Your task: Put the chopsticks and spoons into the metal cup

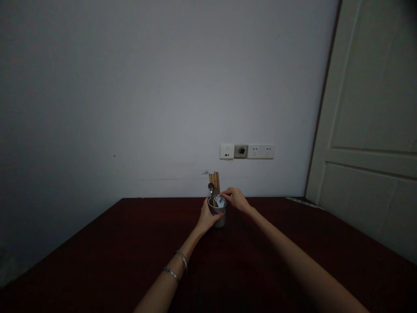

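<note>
A grey cylindrical utensil holder (219, 221) stands upright on the dark red table. My left hand (207, 217) is wrapped round its left side, the thumb across the front. Several wooden chopsticks (215, 179) and metal spoons (211, 187) rise from the holder's mouth. At the right of the opening is a white spoon (220, 201) with a blue pattern, its bowl showing above the rim. My right hand (235, 198) pinches the edge of this white spoon between thumb and fingers. Its lower part is hidden inside the holder.
Behind the dark red table (137, 248) rises a pale wall, with white socket plates (260, 151) and a grey plate (240, 151) on it. A panelled door (368, 130) stands at the right. A thin green-white strip (304, 202) lies at the table's back right.
</note>
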Demonstrator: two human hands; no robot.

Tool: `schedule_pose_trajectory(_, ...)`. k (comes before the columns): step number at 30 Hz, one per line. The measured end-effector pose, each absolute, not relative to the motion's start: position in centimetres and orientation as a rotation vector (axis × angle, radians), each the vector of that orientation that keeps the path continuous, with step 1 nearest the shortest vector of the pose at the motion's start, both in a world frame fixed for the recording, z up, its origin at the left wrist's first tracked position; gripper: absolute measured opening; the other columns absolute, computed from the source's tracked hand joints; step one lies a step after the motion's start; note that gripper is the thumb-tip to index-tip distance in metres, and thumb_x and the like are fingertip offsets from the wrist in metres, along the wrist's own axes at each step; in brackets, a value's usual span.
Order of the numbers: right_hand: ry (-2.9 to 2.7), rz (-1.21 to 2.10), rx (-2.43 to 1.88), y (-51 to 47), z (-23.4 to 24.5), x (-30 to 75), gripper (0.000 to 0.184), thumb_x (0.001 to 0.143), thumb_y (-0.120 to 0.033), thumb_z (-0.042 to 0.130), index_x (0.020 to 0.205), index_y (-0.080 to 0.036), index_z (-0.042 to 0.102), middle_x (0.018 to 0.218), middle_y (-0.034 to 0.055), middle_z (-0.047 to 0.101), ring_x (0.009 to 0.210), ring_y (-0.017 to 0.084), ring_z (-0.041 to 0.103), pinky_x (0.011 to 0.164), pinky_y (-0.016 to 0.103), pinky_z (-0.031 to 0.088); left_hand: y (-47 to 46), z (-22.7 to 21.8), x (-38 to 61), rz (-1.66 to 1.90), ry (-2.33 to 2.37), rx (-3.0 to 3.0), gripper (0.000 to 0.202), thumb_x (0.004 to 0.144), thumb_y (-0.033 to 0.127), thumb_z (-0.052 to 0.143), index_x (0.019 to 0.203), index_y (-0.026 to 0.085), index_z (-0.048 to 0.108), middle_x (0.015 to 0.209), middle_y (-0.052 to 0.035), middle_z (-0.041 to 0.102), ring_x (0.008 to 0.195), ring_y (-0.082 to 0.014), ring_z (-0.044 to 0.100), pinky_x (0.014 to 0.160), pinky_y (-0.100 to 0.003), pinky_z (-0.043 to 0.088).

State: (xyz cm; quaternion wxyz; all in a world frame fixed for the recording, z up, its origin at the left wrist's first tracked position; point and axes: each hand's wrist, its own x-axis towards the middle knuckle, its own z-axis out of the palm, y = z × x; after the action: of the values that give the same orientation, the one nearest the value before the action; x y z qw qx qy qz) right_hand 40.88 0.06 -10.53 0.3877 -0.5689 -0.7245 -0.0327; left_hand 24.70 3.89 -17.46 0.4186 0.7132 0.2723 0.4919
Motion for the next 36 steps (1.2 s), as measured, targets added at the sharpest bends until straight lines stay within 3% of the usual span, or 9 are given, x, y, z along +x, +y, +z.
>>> schedule_pose_trajectory(12,-1.871,-0.078,-1.442,0.6,-11.9,41.0,0.025,0.078,-0.032,0.051,0.080,-0.016,0.071,0.072,0.0063,0.067,0.067,0.015,0.057,0.062,0.022,0.039,3.8,-17.7,25.0,1.268,0.648,1.739,0.081,0.048,0.017,0.073,0.120,0.016,0.037,0.115,-0.0103,0.051,0.110,-0.0239,0.045,0.096,-0.039,0.030)
schedule_pose_trajectory(36,-1.812,-0.017,-1.392,-0.1,-11.7,41.4,0.028,0.075,-0.037,0.052,0.082,-0.016,0.069,0.078,0.0065,0.068,0.069,0.017,0.059,0.064,0.025,0.042,4.1,-17.9,24.8,1.227,0.676,1.864,0.078,0.055,0.019,0.070,0.122,0.014,0.030,0.117,-0.0124,0.048,0.107,-0.0207,0.047,0.092,-0.034,0.034)
